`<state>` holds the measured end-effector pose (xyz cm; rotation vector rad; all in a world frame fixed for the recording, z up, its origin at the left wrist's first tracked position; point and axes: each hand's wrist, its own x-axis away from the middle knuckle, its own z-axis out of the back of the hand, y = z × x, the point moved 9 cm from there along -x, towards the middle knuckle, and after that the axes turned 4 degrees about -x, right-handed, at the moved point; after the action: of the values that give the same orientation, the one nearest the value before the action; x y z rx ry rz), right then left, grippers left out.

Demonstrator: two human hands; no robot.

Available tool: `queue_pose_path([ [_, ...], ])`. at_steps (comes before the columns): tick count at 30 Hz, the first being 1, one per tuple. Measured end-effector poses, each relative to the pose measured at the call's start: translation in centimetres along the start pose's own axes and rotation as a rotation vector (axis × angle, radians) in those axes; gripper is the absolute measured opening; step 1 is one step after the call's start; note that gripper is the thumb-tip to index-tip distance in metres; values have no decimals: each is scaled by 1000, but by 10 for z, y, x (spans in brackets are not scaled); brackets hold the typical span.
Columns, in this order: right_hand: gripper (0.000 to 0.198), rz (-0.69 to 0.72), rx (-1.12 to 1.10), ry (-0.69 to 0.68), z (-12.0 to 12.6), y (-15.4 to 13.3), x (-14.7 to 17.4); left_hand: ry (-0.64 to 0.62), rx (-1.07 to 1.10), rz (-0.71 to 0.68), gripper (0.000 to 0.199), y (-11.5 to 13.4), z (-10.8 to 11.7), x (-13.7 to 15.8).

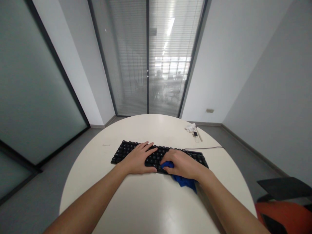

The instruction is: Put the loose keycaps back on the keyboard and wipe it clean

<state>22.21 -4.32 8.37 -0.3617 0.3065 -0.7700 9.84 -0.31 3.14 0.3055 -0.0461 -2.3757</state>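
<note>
A black keyboard point(152, 159) lies across the middle of the round table. My left hand point(138, 158) rests on its left-centre part, fingers stretched out and spread over the keys, thumb along the front edge. Bunched in my right hand point(181, 162) is a blue cloth point(182, 180). The fingers of that hand are closed on the cloth and press a fold of it against the keys right of centre. The rest of the cloth hangs out under the palm onto the table in front of the keyboard.
The keyboard's cable point(207, 148) runs right over the edge of the white table point(136, 208). At the back right lie a crumpled white wrapper point(190, 127), a small black piece point(195, 133) and a thin beige stick point(199, 135). A red-seated chair point(285, 216) stands at the lower right.
</note>
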Motion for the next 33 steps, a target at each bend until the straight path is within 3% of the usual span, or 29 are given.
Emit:
queue_pose_path([
  [9, 26, -137, -20, -76, 9, 28, 15, -14, 3, 13, 93, -1, -1, 0],
  [21, 23, -130, -60, -110, 7, 22, 19, 9, -7, 17, 95, -1, -2, -2],
  [33, 24, 48, -46, -2, 0, -6, 2, 27, -3, 4, 94, 0, -1, -2],
])
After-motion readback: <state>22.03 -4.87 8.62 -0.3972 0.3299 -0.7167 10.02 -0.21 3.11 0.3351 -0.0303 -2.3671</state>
